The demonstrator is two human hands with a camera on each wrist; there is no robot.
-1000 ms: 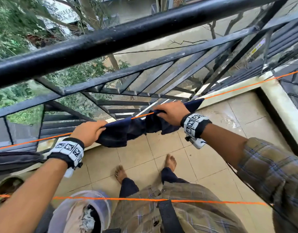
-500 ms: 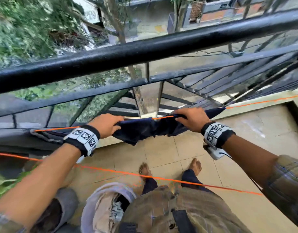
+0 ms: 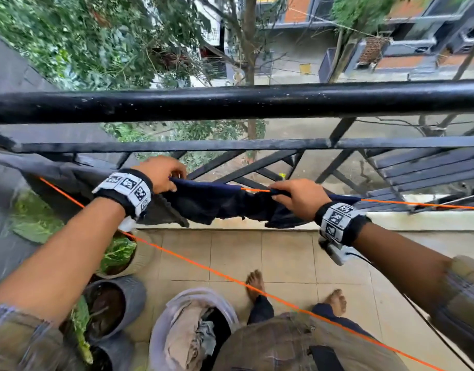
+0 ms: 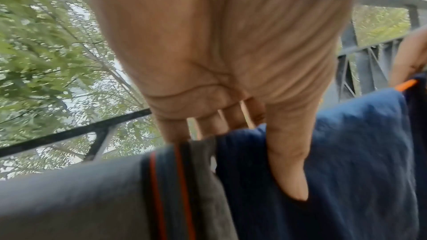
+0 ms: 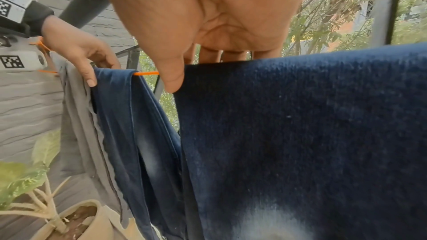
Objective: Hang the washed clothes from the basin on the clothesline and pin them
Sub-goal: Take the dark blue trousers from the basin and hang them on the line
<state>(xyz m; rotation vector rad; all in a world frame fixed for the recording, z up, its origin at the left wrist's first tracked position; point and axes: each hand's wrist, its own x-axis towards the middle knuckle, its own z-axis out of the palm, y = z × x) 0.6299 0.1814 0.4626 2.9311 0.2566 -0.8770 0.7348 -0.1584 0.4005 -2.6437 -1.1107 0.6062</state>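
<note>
A dark blue garment (image 3: 220, 202) (image 4: 346, 161) (image 5: 300, 125) hangs folded over the far orange clothesline (image 3: 418, 204) (image 5: 145, 73) by the railing. My left hand (image 3: 163, 174) (image 4: 231, 72) pinches its left end, thumb in front and fingers behind. My right hand (image 3: 300, 195) (image 5: 208, 15) grips its top edge on the line further right. A grey garment (image 3: 70, 180) (image 4: 69, 203) (image 5: 78, 125) hangs on the same line just left of the blue one. The basin (image 3: 161, 325) of washed clothes stands on the floor below me.
A black metal railing (image 3: 230, 101) runs right behind the line. A second orange line (image 3: 230, 279) crosses diagonally near my waist. Potted plants (image 3: 118, 258) stand at the left on the tiled floor (image 3: 284, 258). My bare feet (image 3: 256, 283) are near the basin.
Both hands have slid the blue garment leftwards along the line until it sits against the grey garment. My head has turned, so the railing now looks level.
</note>
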